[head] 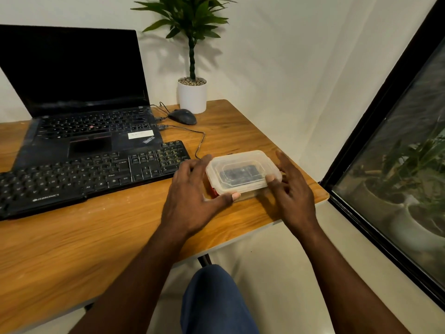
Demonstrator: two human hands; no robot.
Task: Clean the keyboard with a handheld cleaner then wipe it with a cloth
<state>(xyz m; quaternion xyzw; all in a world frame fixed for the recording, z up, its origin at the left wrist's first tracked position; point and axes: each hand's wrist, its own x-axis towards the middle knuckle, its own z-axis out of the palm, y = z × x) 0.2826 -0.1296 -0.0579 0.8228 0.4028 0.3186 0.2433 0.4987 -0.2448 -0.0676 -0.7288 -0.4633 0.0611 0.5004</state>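
A black external keyboard (96, 172) lies on the wooden desk (96, 237) in front of an open laptop (84, 126). To its right stands a clear plastic container (243, 173) with its lid on; a dark object and something red show through it. My left hand (192, 194) holds the container's left end, with the thumb on the front edge and the fingers round the far corner. My right hand (291, 189) holds the right end, its thumb on the lid's front right corner. No cloth is in view.
A black wired mouse (183, 116) and a white potted plant (192, 92) stand at the back of the desk. A cable (199, 141) runs between the laptop and the container. The desk edge is just right of the container, and a dark-framed window (385, 165) is beyond it.
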